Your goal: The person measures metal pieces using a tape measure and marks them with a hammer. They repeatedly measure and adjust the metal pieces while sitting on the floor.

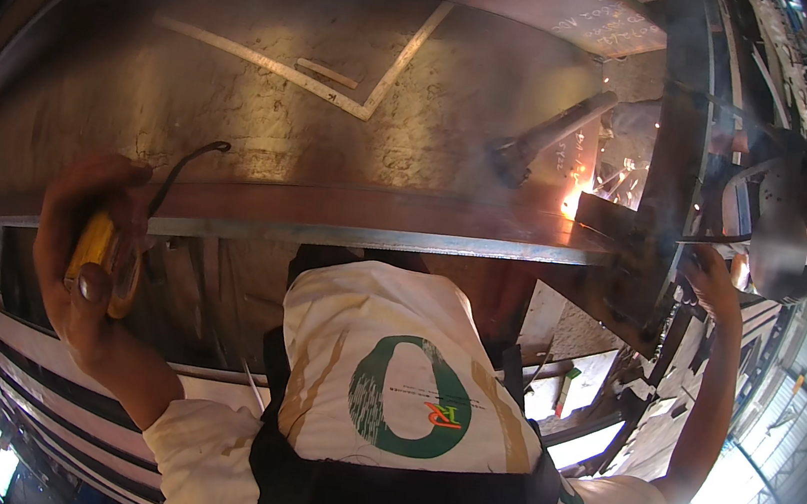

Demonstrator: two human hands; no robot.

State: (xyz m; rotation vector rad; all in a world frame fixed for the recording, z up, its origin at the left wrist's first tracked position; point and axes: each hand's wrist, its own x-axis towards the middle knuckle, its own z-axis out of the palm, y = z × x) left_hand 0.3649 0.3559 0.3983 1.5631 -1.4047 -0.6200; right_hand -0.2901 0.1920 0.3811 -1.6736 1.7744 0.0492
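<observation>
Holds a yellow-handled tool point(104, 256) in the left hand point(62, 230), closed round the handle. Positions the tool to the left of the torso, in front of the left end of a long steel flange point(375, 235). Shows a thin dark hooked rod point(176, 176) just beside the same hand, rising past the flange edge; cannot tell for certain whether joined to the yellow handle.

Extends the right hand point(712, 285) to the far right, beside a dark upright steel member point(670, 174), with fingers partly bent. Cannot tell how far open, or whether gripping anything, owing to shadow and clutter.

Displays a bright orange glow point(572, 203) with sparks near the flange's right end, below a dark slanting cylindrical piece point(576, 122). Bears, on a broad brown steel plate point(239, 116) beyond the flange, a pale L-shaped strip point(365, 109) and a shorter strip point(328, 73) within its angle.
</observation>
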